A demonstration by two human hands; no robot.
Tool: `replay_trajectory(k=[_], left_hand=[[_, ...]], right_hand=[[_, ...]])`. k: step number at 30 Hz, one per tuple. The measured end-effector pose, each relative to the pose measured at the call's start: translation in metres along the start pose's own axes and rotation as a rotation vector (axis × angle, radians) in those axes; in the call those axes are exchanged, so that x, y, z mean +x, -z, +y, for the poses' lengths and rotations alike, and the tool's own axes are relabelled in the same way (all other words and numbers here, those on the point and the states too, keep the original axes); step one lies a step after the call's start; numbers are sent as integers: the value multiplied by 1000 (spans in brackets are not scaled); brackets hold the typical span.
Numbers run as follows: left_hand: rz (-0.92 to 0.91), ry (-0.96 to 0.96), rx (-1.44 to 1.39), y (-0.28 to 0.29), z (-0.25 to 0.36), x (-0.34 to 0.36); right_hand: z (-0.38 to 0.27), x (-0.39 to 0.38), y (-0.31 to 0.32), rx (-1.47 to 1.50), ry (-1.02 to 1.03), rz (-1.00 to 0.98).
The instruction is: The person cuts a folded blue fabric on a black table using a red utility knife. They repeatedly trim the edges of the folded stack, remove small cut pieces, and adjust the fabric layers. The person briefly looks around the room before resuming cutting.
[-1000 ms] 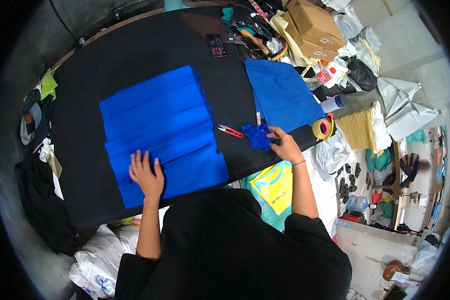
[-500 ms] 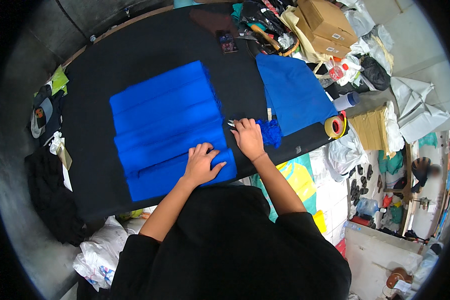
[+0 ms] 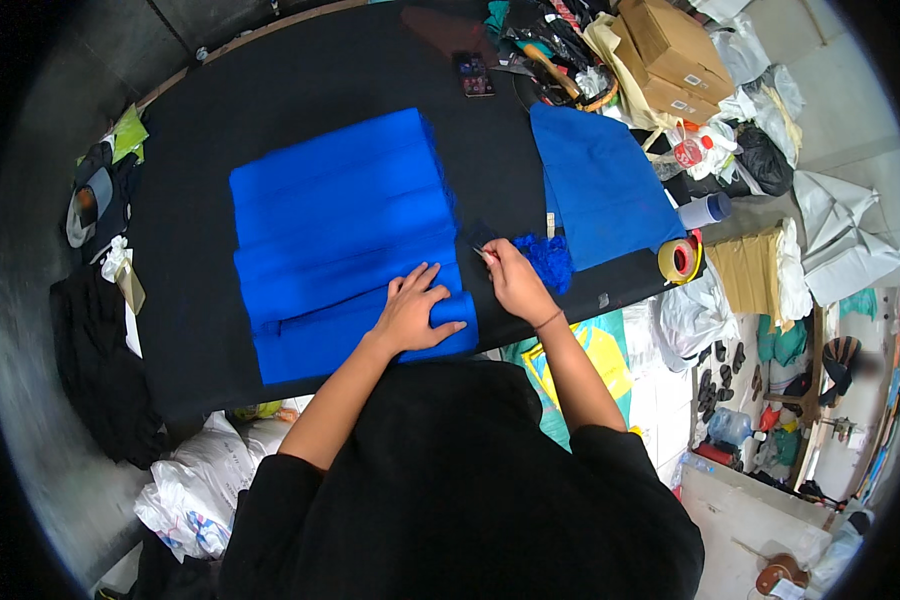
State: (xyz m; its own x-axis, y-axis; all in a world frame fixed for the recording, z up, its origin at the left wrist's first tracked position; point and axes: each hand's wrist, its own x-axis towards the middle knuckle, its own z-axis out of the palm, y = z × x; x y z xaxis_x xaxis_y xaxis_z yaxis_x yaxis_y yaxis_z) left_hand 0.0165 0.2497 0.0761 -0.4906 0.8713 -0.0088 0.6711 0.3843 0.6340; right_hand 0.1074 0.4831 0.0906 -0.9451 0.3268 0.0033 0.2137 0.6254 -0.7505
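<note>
A stack of bright blue fabric (image 3: pixel 340 220) lies in folded, overlapping layers on the black-covered table (image 3: pixel 190 240), its right edge frayed. My left hand (image 3: pixel 410 312) rests spread on the near right part of the fabric, thumb out to the right. Just right of that edge, my right hand (image 3: pixel 520 280) pinches small thread snips (image 3: pixel 482 248), whose metal tips point up and left. Most of the tool is hidden in the fingers. Beside that hand sits a tangle of loose blue threads (image 3: pixel 550 262). A darker blue cloth (image 3: pixel 610 185) is spread further right.
A phone (image 3: pixel 473 75) lies at the back of the table. Tape rolls (image 3: pixel 678 260) and a white bottle with a dark cap (image 3: pixel 705 210) stand at the right edge. Cardboard boxes (image 3: pixel 675 55) and plastic bags crowd the back right. A cap (image 3: pixel 90 205) lies at far left.
My right hand has lifted slightly and turned, fingers now pinched around the snips. The left hand has flattened out, its fingers straighter on the fabric. The whole view has shifted a little.
</note>
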Motion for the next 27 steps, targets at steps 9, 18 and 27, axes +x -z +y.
replay_trajectory(k=[9, 18, 27], left_hand=[[-106, 64, 32, 6, 7, 12], [-119, 66, -3, 3, 5, 11], [-187, 97, -99, 2, 3, 11]], right_hand=[[10, 38, -6, 66, -269, -371], [29, 48, -24, 121, -264, -439], [34, 46, -24, 167, -270, -474]])
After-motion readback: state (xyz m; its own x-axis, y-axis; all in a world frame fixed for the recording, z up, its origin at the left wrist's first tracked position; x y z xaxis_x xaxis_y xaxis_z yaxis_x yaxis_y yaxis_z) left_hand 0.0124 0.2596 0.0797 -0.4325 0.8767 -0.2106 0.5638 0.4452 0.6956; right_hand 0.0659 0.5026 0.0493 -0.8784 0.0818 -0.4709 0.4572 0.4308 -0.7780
